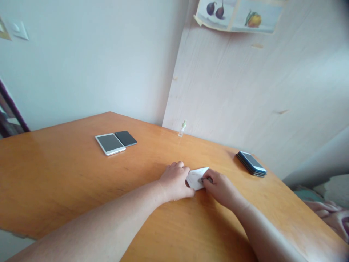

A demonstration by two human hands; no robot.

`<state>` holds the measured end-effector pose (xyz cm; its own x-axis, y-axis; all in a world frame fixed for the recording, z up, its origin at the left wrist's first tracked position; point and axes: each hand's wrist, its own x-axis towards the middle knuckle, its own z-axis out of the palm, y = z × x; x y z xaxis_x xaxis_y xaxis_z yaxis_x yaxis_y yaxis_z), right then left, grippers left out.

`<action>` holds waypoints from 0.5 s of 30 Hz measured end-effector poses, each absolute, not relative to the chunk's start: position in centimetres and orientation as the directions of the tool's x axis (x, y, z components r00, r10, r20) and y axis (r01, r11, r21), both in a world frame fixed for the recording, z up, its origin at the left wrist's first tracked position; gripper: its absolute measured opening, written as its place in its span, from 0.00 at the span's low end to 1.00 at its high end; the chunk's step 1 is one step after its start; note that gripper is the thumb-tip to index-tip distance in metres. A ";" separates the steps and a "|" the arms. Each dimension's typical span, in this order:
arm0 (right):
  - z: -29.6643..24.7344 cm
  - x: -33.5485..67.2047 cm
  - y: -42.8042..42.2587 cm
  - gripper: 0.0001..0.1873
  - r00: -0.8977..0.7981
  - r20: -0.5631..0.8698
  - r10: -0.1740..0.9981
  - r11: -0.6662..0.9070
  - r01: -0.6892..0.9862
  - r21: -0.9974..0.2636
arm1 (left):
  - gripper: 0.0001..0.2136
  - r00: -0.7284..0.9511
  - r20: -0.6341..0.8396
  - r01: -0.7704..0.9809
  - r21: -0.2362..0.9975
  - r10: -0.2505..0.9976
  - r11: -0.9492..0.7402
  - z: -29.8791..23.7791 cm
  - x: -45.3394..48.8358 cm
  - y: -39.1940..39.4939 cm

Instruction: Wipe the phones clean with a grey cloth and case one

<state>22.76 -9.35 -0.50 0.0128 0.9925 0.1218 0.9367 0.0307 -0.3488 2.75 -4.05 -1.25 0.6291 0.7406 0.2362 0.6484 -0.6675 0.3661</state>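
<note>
A flat white slab [196,177], which looks like a phone with no screen showing, lies on the wooden table between my hands. My left hand [176,182] grips its left end, thumb at the near edge and fingers at the far edge. Closed in a pinch, my right hand [218,186] is over the slab's right end. A small dark tip [206,179] pokes out from those fingers against the white surface; it is too small to name. Most of what the right hand holds is hidden.
To the left lie a white tablet [110,143] and a dark phone [125,138], touching. A small clear bottle [181,129] with a pale green top stands by the wall. Several stacked phones [251,163] sit near the right edge of the wooden table [152,153].
</note>
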 end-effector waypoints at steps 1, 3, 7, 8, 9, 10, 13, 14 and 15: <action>-0.5 23.9 -9.0 0.05 0.076 0.140 0.987 -0.029 0.949 -0.313 | 0.20 0.630 0.236 0.646 0.371 0.740 -0.668 -1.3 2.8 -4.0; -0.7 25.5 -8.4 0.05 0.147 0.178 0.973 -0.096 0.960 -0.264 | 0.22 0.626 0.244 0.642 0.378 0.741 -0.667 -1.5 2.8 -4.0; -0.9 23.8 -9.0 0.05 0.051 0.218 0.975 0.018 0.952 -0.306 | 0.21 0.618 0.254 0.649 0.368 0.744 -0.666 -1.6 2.9 -4.0; -1.0 22.8 -9.3 0.06 -0.019 0.225 0.974 0.096 0.937 -0.336 | 0.20 0.621 0.252 0.651 0.362 0.742 -0.667 -1.6 2.9 -4.0; -1.0 21.8 -9.6 0.06 -0.094 0.236 0.967 0.177 0.917 -0.359 | 0.19 0.623 0.250 0.653 0.356 0.741 -0.669 -1.5 2.9 -4.0; -1.0 21.2 -9.8 0.07 -0.155 0.246 0.957 0.242 0.895 -0.375 | 0.19 0.622 0.250 0.656 0.351 0.742 -0.668 -1.4 2.8 -4.0; -1.0 21.6 -9.5 0.08 -0.146 0.246 0.958 0.233 0.898 -0.374 | 0.19 0.622 0.244 0.661 0.346 0.744 -0.666 -1.2 2.8 -4.1; -1.1 22.5 -9.2 0.08 -0.080 0.238 0.968 0.163 0.921 -0.354 | 0.19 0.624 0.242 0.659 0.349 0.743 -0.667 -1.1 2.8 -4.1; -1.1 23.3 -8.9 0.08 -0.004 0.232 0.973 0.081 0.942 -0.325 | 0.20 0.626 0.241 0.655 0.354 0.741 -0.668 -1.1 2.8 -4.1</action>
